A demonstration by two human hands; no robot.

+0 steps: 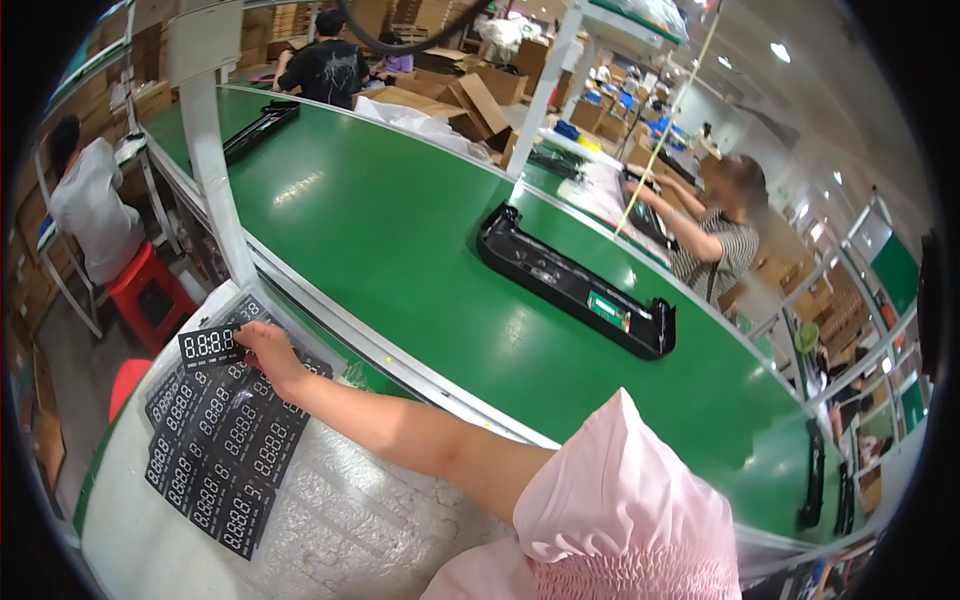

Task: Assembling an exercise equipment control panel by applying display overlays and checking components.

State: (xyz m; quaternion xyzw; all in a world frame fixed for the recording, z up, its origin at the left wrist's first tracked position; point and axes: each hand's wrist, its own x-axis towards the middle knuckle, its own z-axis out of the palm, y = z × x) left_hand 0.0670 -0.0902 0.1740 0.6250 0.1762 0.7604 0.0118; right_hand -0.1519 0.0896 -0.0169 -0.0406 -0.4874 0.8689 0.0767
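Note:
My right hand (272,360) reaches in from a pink sleeve (600,480) and pinches the edge of a small black display label (207,346) with white segment digits. It holds the label over the upper end of a spread of similar black label sheets (215,455). Those sheets overlap on a work surface covered with clear plastic (350,500). My left hand is out of the picture.
A green conveyor belt (380,240) runs beside the work surface, carrying a long black plastic housing (570,285) with a small green board. A white post (207,150) rises at its near edge. A striped-shirted person (720,235) works across the belt; a red stool (150,295) stands left.

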